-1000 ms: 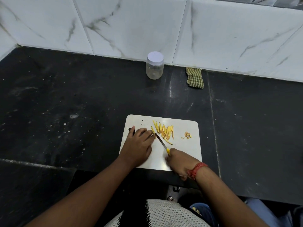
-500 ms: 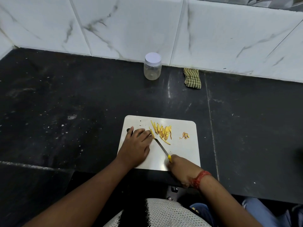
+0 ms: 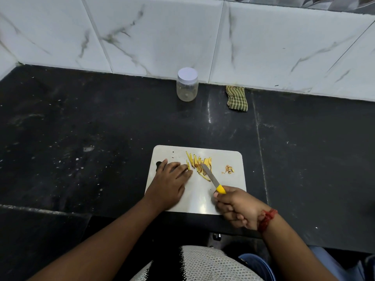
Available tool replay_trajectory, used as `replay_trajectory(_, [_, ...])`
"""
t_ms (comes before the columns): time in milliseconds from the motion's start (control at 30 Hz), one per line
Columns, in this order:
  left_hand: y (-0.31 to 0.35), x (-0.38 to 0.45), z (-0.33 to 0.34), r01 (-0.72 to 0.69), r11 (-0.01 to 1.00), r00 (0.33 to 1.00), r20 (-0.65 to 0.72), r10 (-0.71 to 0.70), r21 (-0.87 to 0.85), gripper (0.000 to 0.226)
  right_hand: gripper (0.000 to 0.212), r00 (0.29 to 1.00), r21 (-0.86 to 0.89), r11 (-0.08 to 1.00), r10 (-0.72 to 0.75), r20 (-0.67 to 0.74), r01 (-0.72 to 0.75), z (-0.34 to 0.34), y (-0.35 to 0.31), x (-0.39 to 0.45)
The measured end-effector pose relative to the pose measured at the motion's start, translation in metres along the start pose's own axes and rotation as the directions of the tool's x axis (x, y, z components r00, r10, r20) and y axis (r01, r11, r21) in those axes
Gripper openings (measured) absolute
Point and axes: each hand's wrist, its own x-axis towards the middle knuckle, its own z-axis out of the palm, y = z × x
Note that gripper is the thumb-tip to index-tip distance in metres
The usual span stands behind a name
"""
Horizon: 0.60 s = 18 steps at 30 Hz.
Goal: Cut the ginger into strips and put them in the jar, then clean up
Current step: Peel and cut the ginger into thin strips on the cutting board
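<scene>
Counter: black stone, white-specked, w/ marble tiles behind.
Board: white, at 6 o'clock of counter.
L hand: flat on board's 9 o'clock side, fingers straight, holds nothing, tips just beside strips.
R hand: fingers curled round yellow knife handle; blade tip over strips.
Jar: lid on, 12 o'clock, by wall.
Cloth: checked, folded, at jar's 3 o'clock.
Ginger strips: piled at board's 12 o'clock.
Scraps: at 3 o'clock of strips.
</scene>
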Motion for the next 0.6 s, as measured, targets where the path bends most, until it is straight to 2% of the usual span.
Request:
replay_trajectory(133, [0.003,-0.001,0.004,-0.111,0.993,0.994,0.000,0.111,0.033,0.048,0.025,0.999,0.047,0.998,-0.039,-0.015,0.040,-0.001,-0.005,0.002])
replay_trajectory(267, [0.012,0.002,0.005,-0.107,0.993,0.994,0.004,0.107,0.041,0.050,0.024,0.998,0.059,0.997,-0.057,-0.008,0.058,-0.002,-0.008,0.007])
replay_trajectory(333, [0.015,0.003,0.005,-0.075,0.997,0.997,-0.026,0.076,0.022,0.049,0.023,0.998,0.060,0.996,-0.065,-0.008,0.065,-0.002,-0.010,0.009])
replay_trajectory(500, [0.008,0.014,-0.001,0.153,0.986,0.981,-0.107,-0.159,-0.069,0.042,0.022,0.996,0.077,0.993,-0.093,-0.018,0.094,-0.001,-0.024,0.011])
replay_trajectory(600, [-0.001,0.028,-0.003,0.144,0.989,0.987,-0.074,-0.146,-0.032,0.043,0.022,0.993,0.071,0.991,-0.113,-0.025,0.114,0.001,-0.030,0.013])
